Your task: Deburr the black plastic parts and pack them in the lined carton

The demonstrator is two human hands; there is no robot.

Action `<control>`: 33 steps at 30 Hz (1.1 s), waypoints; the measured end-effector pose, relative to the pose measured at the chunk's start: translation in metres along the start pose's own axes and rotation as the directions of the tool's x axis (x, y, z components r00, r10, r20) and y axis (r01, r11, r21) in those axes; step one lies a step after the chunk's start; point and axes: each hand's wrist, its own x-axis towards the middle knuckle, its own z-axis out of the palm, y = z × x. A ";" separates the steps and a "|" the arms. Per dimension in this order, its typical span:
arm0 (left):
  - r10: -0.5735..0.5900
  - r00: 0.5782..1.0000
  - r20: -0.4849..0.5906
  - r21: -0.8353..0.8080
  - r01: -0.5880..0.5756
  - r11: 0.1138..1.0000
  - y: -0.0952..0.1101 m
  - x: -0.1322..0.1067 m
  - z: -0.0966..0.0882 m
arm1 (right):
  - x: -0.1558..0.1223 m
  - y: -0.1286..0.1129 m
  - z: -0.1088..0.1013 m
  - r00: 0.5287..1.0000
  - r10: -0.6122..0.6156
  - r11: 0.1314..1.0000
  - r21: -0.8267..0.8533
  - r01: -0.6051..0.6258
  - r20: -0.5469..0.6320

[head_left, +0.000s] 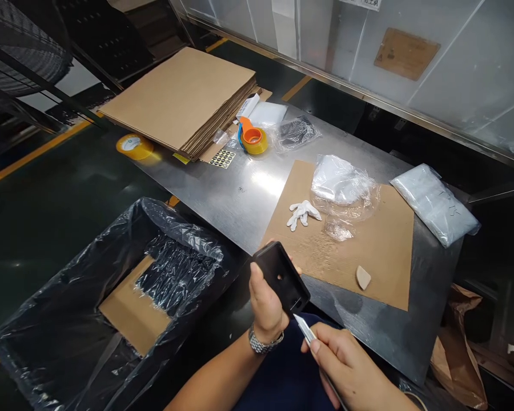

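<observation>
Left hand (266,305), fingers clamped round a black case (278,275) at the table (216,197), near edge! Right hand (346,362), fingers tight on a utility knife (304,329), tip right at the case.

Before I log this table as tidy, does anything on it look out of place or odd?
Mildly: the plastic-wrapped packet lies askew, one corner seemingly past the right edge of the table. A white glove and crumpled clear plastic lie untidily on the cardboard sheet.
</observation>
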 end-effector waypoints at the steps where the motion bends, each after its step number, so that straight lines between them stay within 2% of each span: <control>1: 0.024 1.000 0.003 -0.044 -0.024 0.999 0.000 0.000 0.001 | -0.001 0.000 0.000 0.998 -0.039 0.994 -0.103 0.034 -0.043; 3: 0.071 0.997 0.002 -0.123 -0.071 0.990 0.001 0.000 0.002 | -0.002 0.002 0.001 0.968 -0.191 0.907 -0.407 0.109 -0.165; 4: 0.090 0.996 -0.005 -0.147 -0.090 0.985 0.001 0.001 0.003 | -0.002 0.003 0.002 0.929 -0.300 0.813 -0.567 0.131 -0.215; 6: 0.134 0.991 -0.021 -0.176 -0.136 0.975 0.001 0.001 0.003 | -0.001 0.007 0.006 0.818 -0.525 0.582 -0.801 0.141 -0.237; 8: 0.171 0.985 -0.029 -0.190 -0.173 0.966 0.002 0.001 0.004 | 0.001 0.010 0.011 0.707 -0.679 0.397 -0.909 0.126 -0.199; 9: 0.183 0.983 -0.029 -0.195 -0.185 0.963 0.002 0.000 0.004 | 0.003 0.011 0.013 0.663 -0.725 0.337 -0.935 0.110 -0.184; 10: 0.193 0.981 -0.025 -0.201 -0.194 0.960 0.003 0.000 0.005 | 0.003 0.011 0.015 0.633 -0.755 0.295 -0.951 0.094 -0.172; 12: 0.205 0.979 -0.018 -0.210 -0.204 0.956 0.004 -0.001 0.005 | 0.005 0.009 0.017 0.602 -0.781 0.249 -0.967 0.057 -0.166; 19: 0.238 0.971 -0.026 -0.183 -0.238 0.954 0.005 -0.002 0.005 | 0.004 0.004 0.018 0.602 -0.786 0.190 -0.982 0.020 -0.140; 28: 0.296 0.955 -0.007 -0.194 -0.291 0.937 0.003 -0.002 0.005 | 0.003 0.017 0.020 0.673 -0.737 0.102 -0.995 0.009 -0.070; 33: 0.280 0.960 -0.007 -0.160 -0.277 0.947 0.000 -0.001 0.002 | 0.004 0.019 0.023 0.681 -0.726 0.081 -0.995 -0.050 -0.093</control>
